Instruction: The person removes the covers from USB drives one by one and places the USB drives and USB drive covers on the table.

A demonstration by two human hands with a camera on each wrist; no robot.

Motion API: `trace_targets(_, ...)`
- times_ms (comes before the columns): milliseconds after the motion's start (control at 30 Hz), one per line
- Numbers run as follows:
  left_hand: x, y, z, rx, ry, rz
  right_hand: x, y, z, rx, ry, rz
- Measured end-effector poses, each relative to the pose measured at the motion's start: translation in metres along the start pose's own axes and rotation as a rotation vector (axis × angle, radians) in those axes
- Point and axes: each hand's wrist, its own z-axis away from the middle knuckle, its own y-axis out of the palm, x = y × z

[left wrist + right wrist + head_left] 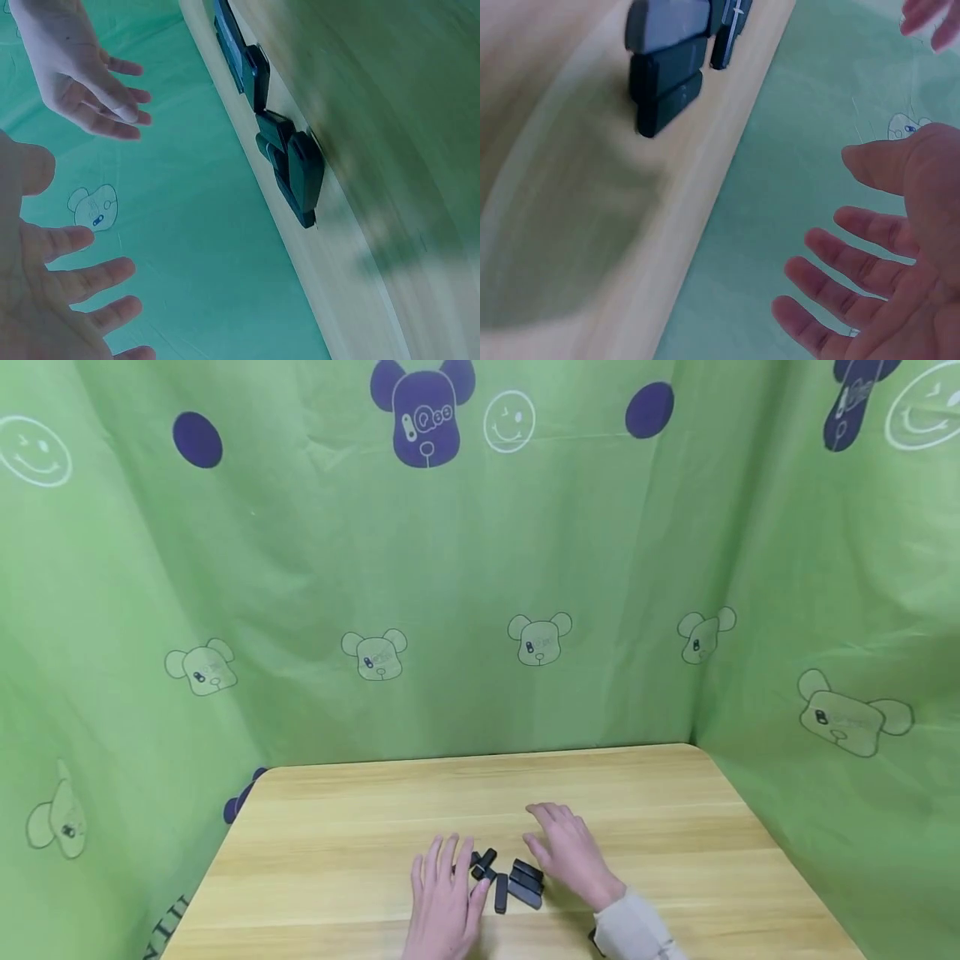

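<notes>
Several small black oblong blocks lie in a loose group on the table, between and in front of the hands. Three blocks (pixel 526 883) sit side by side near my right hand (pixel 576 860); a single block (pixel 501 893) lies just left of them. Crossed, overlapping blocks (pixel 304 171) are by my left hand (pixel 442 902), which partly hides them in the head view. Above the table, my left hand has its fingers extended and spread, with nothing in it. The right hand hovers with fingers loosely extended and its palm bare; the row of three (pixel 669 71) shows off to its side.
The light wood table (pixel 360 810) has rounded far corners. Green cloth (pixel 465 710) printed with bear heads and smiley faces hangs behind it and on both sides. A small dark object (pixel 596 941) shows at the cuff of the right sleeve (pixel 637 927).
</notes>
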Motion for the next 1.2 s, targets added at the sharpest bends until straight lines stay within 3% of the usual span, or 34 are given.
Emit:
trace_targets(400,-0.006,0.0,-0.003,0.05,-0.004,-0.004,0.0,0.015,0.006,0.069,0.008,-0.018)
trace_targets(700,-0.003,0.003,0.0,0.083,-0.045,-0.022,0.0,0.023,0.013,0.257,0.083,-0.074)
trace_targets(1033,0.002,0.009,0.001,0.063,-0.055,-0.038,0.001,0.034,0.019,0.29,0.076,-0.088)
trace_targets(1200,0.004,0.012,0.0,0.065,-0.047,-0.041,0.002,0.036,0.016,0.268,0.124,-0.085)
